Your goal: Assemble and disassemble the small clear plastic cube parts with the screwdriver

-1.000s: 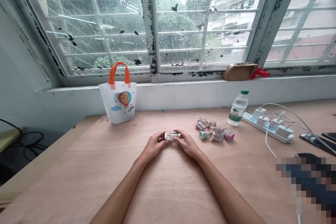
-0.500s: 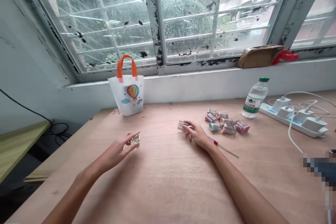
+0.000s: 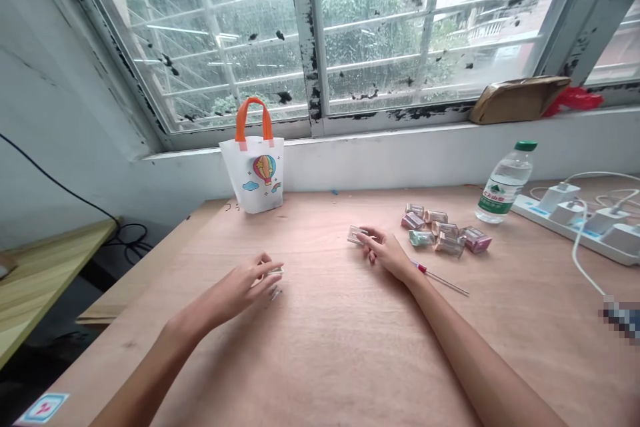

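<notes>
My left hand (image 3: pixel 253 278) is low over the left-middle of the wooden table, thumb and fingers closed on a small pale flat piece (image 3: pixel 275 271). Just under its fingertips are some tiny silvery bits (image 3: pixel 275 293), too small to name. Farther right, my right hand (image 3: pixel 384 252) rests on the table, its fingers on a small clear plastic case (image 3: pixel 355 235). A thin screwdriver (image 3: pixel 443 279) with a red and blue handle lies beside my right wrist, partly hidden by it. Behind it sits a cluster of several small tinted clear plastic cases (image 3: pixel 444 229), pink, brownish and green.
A white bag (image 3: pixel 255 180) with orange handles stands at the back left. At the back right are a water bottle (image 3: pixel 505 183) and a power strip (image 3: pixel 575 227) with chargers and white cables. A brown package (image 3: pixel 520 100) lies on the sill.
The view has shifted, so the scene sits farther right. My left hand has turned its fingers downward with the pale piece, and silvery bits now show beneath. My right hand keeps its place at the case.
</notes>
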Available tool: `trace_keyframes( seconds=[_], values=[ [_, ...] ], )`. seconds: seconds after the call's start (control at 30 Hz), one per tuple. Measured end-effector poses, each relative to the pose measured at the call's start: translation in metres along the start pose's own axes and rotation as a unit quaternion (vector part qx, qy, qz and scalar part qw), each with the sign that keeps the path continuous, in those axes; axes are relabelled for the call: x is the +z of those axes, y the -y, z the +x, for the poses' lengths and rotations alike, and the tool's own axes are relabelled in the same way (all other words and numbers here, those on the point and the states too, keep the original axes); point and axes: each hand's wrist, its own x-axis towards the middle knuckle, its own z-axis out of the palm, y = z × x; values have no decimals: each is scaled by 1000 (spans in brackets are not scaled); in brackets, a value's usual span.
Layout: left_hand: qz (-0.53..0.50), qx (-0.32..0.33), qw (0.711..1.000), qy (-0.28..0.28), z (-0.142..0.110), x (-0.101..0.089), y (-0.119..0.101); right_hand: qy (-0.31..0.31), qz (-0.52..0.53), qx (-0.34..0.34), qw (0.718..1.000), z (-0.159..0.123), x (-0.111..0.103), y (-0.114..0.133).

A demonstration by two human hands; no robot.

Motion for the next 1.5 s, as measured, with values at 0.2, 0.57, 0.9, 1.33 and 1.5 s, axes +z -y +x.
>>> trace_keyframes(
  seconds=[0.2, 0.57, 0.9, 1.33, 1.5],
  values=[
    [-5, -2, 999, -32, 5, -8, -4, 1, 7, 3, 1000, 1, 1, 2],
    [-218, 121, 965, -78, 88, 52, -35, -124, -68, -64, 988, 5, 4, -8],
    [-260, -3, 930, -258, 168, 114, -34, -155, -200, -98, 963, 8, 0, -4],
    [-47, -61, 945, -316, 162, 119, -47, -202, -511, -105, 829, -15, -60, 40],
    [5, -6, 964, -265, 162, 121, -50, -73, -625, -16, 777, -35, -114, 39]
  ],
)
